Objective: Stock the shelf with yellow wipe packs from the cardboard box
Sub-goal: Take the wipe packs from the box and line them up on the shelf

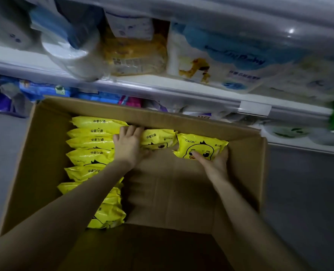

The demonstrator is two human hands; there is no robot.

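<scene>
An open cardboard box (pixel 45 153) sits on the floor below me. A row of several yellow wipe packs (pixel 90 141) stands on edge along its left side. My right hand (pixel 213 163) grips one yellow pack with a duck face (pixel 201 145) from below, near the box's far right corner. My left hand (pixel 128 142) lies flat with fingers spread against another yellow pack (pixel 158 138) by the far wall; whether it grips that pack I cannot tell. The shelf (pixel 162 86) above the box holds more yellow packs (pixel 135 55), blurred.
The right half of the box floor (pixel 172 192) is bare cardboard. The shelf also carries white paper rolls (pixel 70 49) and a blue-and-white baby pack (pixel 221 61). Blue and purple packets (pixel 35 90) fill the lowest shelf behind the box. Grey floor (pixel 309 202) lies on both sides.
</scene>
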